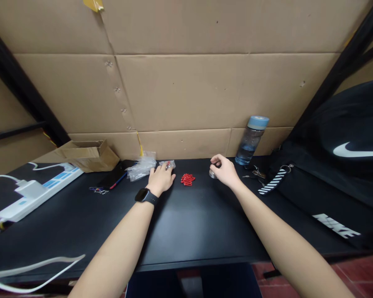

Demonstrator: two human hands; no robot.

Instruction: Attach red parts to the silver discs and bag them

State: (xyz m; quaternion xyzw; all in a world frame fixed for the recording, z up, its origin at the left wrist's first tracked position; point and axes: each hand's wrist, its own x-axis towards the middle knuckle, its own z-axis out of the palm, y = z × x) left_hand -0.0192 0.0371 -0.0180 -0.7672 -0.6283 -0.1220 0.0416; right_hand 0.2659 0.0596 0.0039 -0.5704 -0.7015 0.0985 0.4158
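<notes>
Many red pieces between both hands

Bottle (blue-capped), power strip — white, cardboard box

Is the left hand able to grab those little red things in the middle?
Probably yes: the left hand is close beside the red pile, and nothing seems to stand between them. It is at a small clear bag now, though.
</notes>
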